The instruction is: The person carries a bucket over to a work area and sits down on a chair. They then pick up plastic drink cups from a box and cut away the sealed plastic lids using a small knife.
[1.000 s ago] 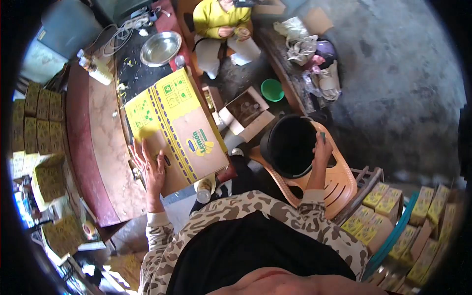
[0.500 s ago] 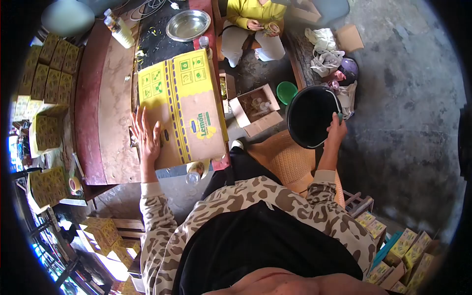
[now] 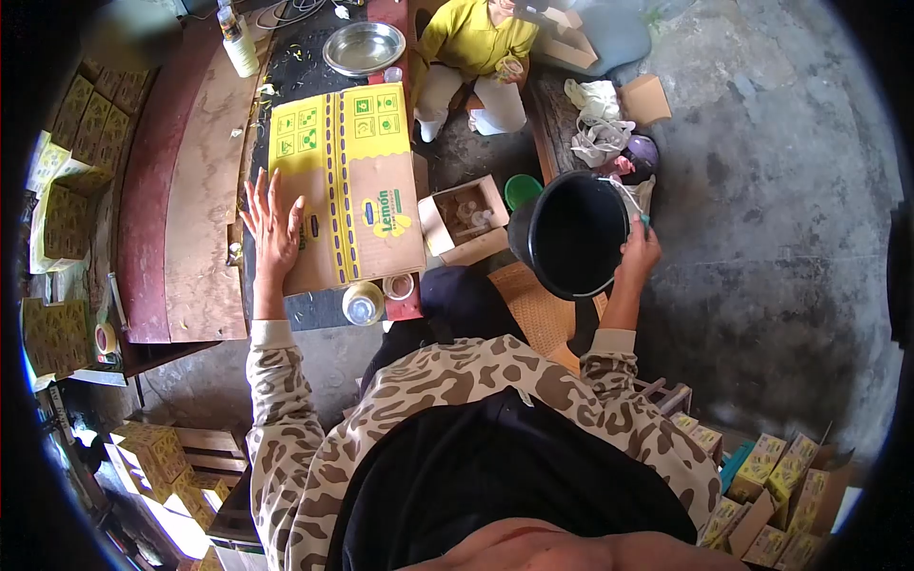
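The person's two hands are well apart. The left hand (image 3: 274, 228) is spread flat, fingers splayed, at the left edge of a large cardboard box (image 3: 357, 181), the thumb lying over its top. The right hand (image 3: 640, 252) is closed around the teal grip of the handle of a black bucket (image 3: 581, 233), round and smooth-walled, its wide mouth turned up toward the head.

The box lies on the tabletop (image 3: 205, 238), which is part grainy bare wood, part worn red and black surface. Its top is matt brown board with a yellow printed far end, a scalloped border and two rows of dark dashes. Beyond it sits a shiny oval-looking metal basin (image 3: 364, 49); at its near edge stand a clear-topped round jar (image 3: 363, 305) and a smaller round container (image 3: 398, 286).

The bucket hangs on the right, in front of a round green plastic bowl (image 3: 523, 192) and beside an orange chair (image 3: 535, 303) with a woven-textured surface. Between bucket and tabletop, an open brown carton (image 3: 464, 224) holds clear vessels. On the far side, a seated person in a yellow top (image 3: 466, 33) holds a small round container. Crumpled whitish bags (image 3: 595, 100) lie right of them, by mottled grey concrete floor (image 3: 762, 190).
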Available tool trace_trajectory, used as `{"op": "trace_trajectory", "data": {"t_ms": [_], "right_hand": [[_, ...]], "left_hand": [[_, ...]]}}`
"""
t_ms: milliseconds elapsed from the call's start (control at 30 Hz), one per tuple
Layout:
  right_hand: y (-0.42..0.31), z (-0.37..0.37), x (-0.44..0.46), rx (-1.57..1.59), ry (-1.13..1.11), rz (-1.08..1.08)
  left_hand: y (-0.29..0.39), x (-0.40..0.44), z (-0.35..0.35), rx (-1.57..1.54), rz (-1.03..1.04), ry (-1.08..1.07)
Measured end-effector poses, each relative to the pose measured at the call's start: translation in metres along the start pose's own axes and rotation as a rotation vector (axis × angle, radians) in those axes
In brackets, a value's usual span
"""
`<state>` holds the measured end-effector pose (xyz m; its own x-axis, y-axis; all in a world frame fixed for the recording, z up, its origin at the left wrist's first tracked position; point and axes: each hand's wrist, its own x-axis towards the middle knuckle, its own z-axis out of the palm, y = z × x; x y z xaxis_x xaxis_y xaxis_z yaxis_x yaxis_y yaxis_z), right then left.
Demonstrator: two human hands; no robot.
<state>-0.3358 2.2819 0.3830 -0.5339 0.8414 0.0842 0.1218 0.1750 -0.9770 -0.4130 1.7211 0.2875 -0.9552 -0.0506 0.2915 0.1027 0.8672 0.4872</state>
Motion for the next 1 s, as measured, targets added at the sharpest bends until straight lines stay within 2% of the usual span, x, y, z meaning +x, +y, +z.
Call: {"op": "trace_trajectory", "data": {"t_ms": [267,433,533,600,633,667,800,867,900,933,1000], "right_hand": [[0.009,0.029,0.025,-0.012,-0.06,-0.023],[0.024,0.076,0.061,-0.044,-0.172,-0.048],[0.061,0.112,0.101,-0.112,-0.263,-0.051],[0.088,0.141,0.13,-0.228,-0.308,-0.199],[0.096,0.156,0.143,-0.275,-0.346,-0.103],[0.115,0.173,0.159,-0.289,-0.382,-0.191],[0.145,0.232,0.179,-0.26,-0.686,0.016],[0.164,0.262,0.189,-0.292,-0.816,-0.087],[0.199,0.277,0.206,-0.368,-0.889,-0.163],[0.21,0.29,0.212,-0.363,-0.903,-0.151],[0.232,0.314,0.222,-0.485,-0.934,-0.276]], "left_hand": [[0.006,-0.002,-0.003,0.021,-0.077,0.013],[0.008,-0.003,-0.003,0.066,-0.124,0.039],[0.009,-0.003,-0.004,0.118,-0.157,0.054],[0.006,-0.002,-0.004,0.129,-0.146,0.085],[0.009,-0.002,-0.006,0.161,-0.189,0.065],[0.011,-0.001,-0.008,0.192,-0.23,0.046],[0.026,0.006,-0.014,0.223,-0.279,-0.002],[0.019,0.005,-0.013,0.276,-0.27,-0.042],[0.015,0.005,-0.013,0.312,-0.282,-0.072],[0.017,0.005,-0.013,0.343,-0.297,-0.104],[0.026,0.009,-0.015,0.332,-0.332,-0.109]]}}
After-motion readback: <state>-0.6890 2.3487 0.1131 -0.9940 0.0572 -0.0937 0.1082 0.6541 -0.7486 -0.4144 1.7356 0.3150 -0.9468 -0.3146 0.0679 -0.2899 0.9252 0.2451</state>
